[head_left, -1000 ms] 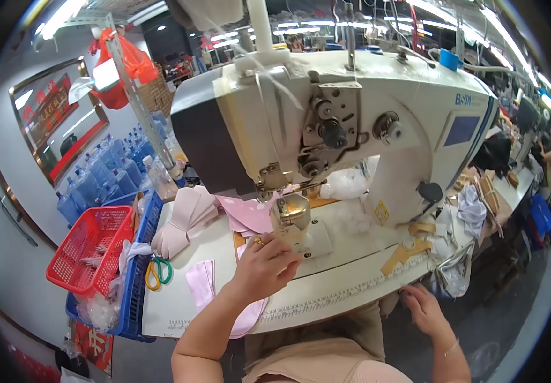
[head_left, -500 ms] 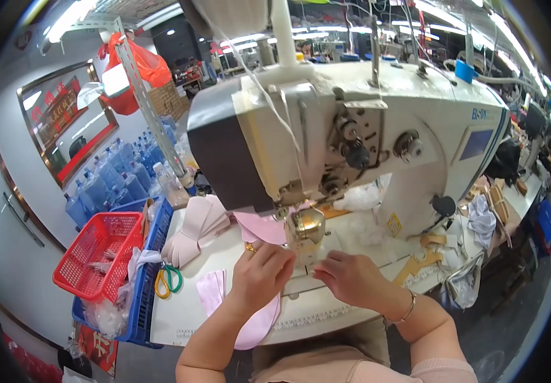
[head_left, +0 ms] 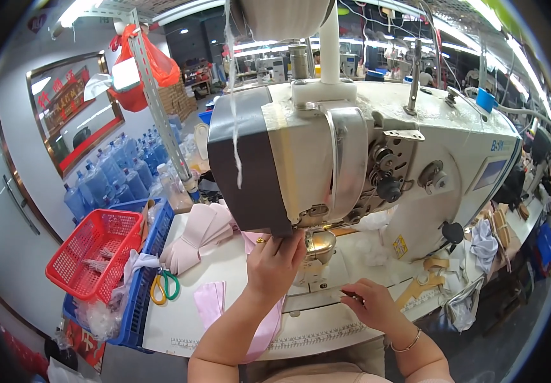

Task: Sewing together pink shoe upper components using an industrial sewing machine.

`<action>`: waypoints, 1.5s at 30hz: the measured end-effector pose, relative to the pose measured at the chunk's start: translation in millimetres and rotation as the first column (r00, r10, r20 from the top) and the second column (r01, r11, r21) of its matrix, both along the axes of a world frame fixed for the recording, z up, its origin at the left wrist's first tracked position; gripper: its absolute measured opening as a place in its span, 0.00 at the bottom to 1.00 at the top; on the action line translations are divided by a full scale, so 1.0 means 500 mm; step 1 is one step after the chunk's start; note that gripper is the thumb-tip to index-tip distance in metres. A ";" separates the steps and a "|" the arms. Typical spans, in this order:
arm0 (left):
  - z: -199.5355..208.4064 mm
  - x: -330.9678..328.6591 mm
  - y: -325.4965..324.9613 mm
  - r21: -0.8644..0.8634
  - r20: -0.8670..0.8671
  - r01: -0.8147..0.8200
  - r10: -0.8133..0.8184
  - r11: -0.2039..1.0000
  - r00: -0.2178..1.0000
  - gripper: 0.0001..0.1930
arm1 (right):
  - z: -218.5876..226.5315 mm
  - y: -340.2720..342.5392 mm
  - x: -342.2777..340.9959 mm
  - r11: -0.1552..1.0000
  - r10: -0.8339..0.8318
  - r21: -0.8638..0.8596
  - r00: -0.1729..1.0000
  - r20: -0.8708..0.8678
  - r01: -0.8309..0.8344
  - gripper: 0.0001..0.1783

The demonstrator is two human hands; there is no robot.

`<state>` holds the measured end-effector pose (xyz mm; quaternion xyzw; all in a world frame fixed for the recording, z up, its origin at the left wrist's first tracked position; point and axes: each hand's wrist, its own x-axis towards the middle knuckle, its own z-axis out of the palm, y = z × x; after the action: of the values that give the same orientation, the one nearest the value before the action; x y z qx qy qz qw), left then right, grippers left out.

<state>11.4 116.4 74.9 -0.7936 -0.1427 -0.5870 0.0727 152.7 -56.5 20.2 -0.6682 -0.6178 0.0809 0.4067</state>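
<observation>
A white sewing machine (head_left: pixel 307 159) with a dark front cover stands before me. My left hand (head_left: pixel 276 265) is raised under its head, beside the needle area and a shiny gold-coloured metal part (head_left: pixel 320 246). Its fingers are bent together; their tips are partly hidden, so what they pinch cannot be made out. Lower and to the right, my right hand (head_left: pixel 375 305) is closed over the front of the bed, a small dark thing (head_left: pixel 352 295) at its fingertips. Pink fabric pieces (head_left: pixel 209 302) lie left of my left forearm, others partly under it.
On the table's left lie pale cut pieces (head_left: pixel 200 235) and scissors (head_left: pixel 172 286) with green and yellow handles. A red basket (head_left: pixel 96 249) sits over a blue crate (head_left: pixel 134 313) at the left edge. Tape rolls and scraps (head_left: pixel 425 281) lie at right. Water bottles (head_left: pixel 112 172) stand behind.
My left hand has risen toward the machine head. My right hand has moved right and down, away from the needle area. The view has shifted, with the machine now farther right.
</observation>
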 end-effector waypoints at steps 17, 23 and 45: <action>-0.007 0.007 0.000 0.058 -0.033 -0.074 0.076 0.996 0.997 0.09 | 0.069 0.156 -0.010 0.855 -0.125 0.494 0.988 -0.093 0.155 0.05; -0.009 0.002 0.003 0.063 -0.077 -0.067 0.072 0.996 0.994 0.10 | 0.089 0.201 -0.036 0.834 -0.097 0.519 0.975 -0.198 0.188 0.07; -0.067 -0.024 -0.017 -0.225 -0.118 0.364 -0.396 0.904 0.910 0.10 | 0.023 0.146 -0.029 0.935 0.042 0.344 0.936 -0.351 0.088 0.04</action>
<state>-0.8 108.0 41.2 -0.8540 -0.0361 -0.5068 -0.1117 138.3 16.2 31.9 -0.5658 -0.5312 0.0818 0.6253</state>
